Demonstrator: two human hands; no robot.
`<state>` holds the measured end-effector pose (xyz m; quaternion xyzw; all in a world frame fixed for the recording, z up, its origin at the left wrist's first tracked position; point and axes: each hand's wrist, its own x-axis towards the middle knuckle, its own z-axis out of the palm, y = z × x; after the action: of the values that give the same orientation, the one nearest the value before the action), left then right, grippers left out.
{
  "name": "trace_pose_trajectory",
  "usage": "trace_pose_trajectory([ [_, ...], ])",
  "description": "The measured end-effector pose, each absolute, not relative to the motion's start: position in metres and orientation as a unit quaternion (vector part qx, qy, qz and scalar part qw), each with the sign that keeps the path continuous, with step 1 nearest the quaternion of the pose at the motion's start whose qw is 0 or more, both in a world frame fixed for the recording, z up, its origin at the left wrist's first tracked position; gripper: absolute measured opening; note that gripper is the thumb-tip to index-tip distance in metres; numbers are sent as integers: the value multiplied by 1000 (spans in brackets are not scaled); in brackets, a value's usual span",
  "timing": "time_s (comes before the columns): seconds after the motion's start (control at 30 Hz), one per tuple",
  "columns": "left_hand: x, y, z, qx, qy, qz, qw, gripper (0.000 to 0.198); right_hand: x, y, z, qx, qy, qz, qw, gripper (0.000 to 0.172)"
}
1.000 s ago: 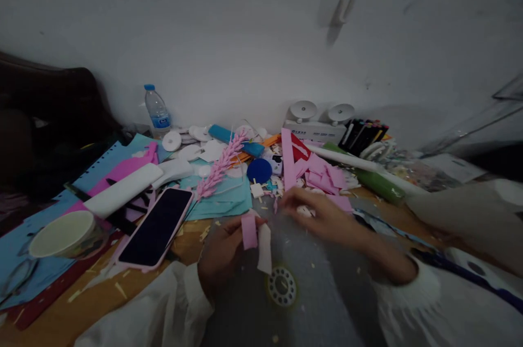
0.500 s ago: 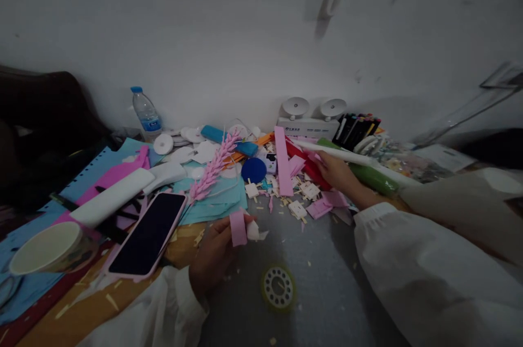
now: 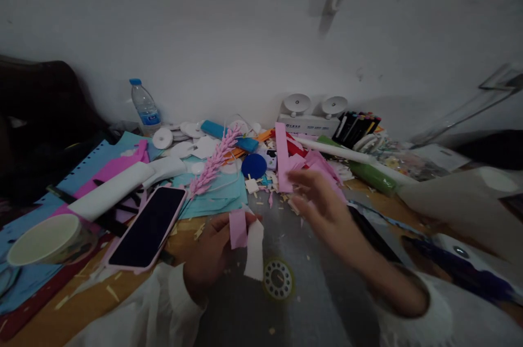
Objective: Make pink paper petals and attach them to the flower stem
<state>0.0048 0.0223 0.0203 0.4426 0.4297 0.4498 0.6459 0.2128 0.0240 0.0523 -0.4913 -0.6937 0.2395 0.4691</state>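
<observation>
My left hand [image 3: 212, 249] is closed, pinching a short pink paper strip [image 3: 238, 230]. A white paper strip [image 3: 255, 251] hangs down from the same fingers. My right hand [image 3: 327, 216] is raised over the grey mat [image 3: 310, 303], slightly blurred, with its fingers apart and nothing visible in them. Just behind it lie crumpled pink paper [image 3: 324, 170] and a long flat pink strip [image 3: 281, 156]. Below the hands sits a roll of tape [image 3: 278, 279] with a yellowish rim.
On the left are a phone [image 3: 147, 227], a paper cup [image 3: 47, 241] and a water bottle [image 3: 145, 107]. A pink braided stem [image 3: 216, 162] rests on turquoise sheets [image 3: 208, 197]. Behind stand a two-lamp emergency light [image 3: 312, 123] and several markers [image 3: 357, 126]. A dark-blue tool [image 3: 461, 265] lies right.
My right hand has drawn back from the pile toward me, and crumpled pink paper now lies where it was. The white strip at my left hand has unrolled downward.
</observation>
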Motion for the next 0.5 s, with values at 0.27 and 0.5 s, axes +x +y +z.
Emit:
trace_pose_trajectory([
  [0.27, 1, 13, 22, 648, 418, 454, 447, 20, 186, 7, 4, -433, -540, 583, 426, 26],
  [0.5, 1, 14, 7, 705, 477, 396, 344, 16, 215, 11, -15, -522, -697, 224, 439, 33],
])
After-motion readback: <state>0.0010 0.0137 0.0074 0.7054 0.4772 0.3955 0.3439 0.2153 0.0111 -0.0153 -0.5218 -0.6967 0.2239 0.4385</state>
